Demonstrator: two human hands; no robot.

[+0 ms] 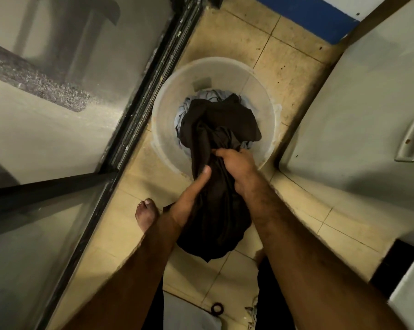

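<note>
no legible txt, no labels, no brands, no nos

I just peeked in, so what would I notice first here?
First, the big dark cloth in the middle, gripped by the left hand and the right hand. Its far end reaches into a pale round bucket on the tiled floor, over bluish laundry. A bare foot stands left of the cloth.
</note>
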